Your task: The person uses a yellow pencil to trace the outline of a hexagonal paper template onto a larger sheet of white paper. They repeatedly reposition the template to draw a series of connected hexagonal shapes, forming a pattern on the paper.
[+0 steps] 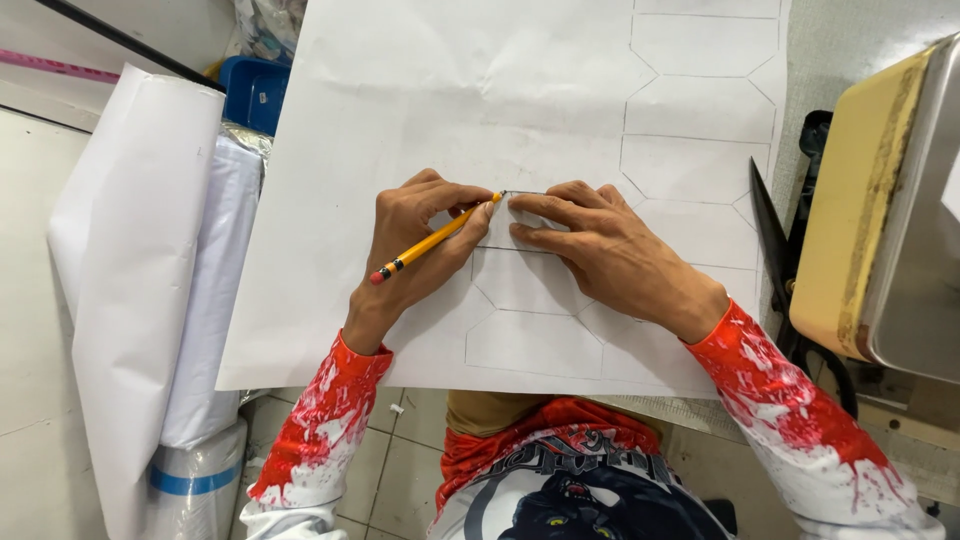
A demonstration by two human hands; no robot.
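White paper sheet (400,110) covers most of the work table, its near edge hanging over a tiled floor, and faint pencilled outlines of six-sided shapes run across it. At the middle of the sheet the left hand (420,245) closes its fingers around a yellow pencil (435,240), the tip pressed to the paper just ahead of the grip and the red eraser end pointing back past the knuckles toward the wrist. Right beside that tip, the right hand (600,250) lies spread and flat, fingers pressing down a small pale template (500,228) whose edge the pencil point touches; this hand grips nothing, only bears down. Beyond the right wrist, dark scissors (775,240) rest at the paper's edge, next to a yellow-sided metal box (860,220). Out past the left forearm stand rolls of white paper (150,260), with a blue bin (255,92) further up behind them.
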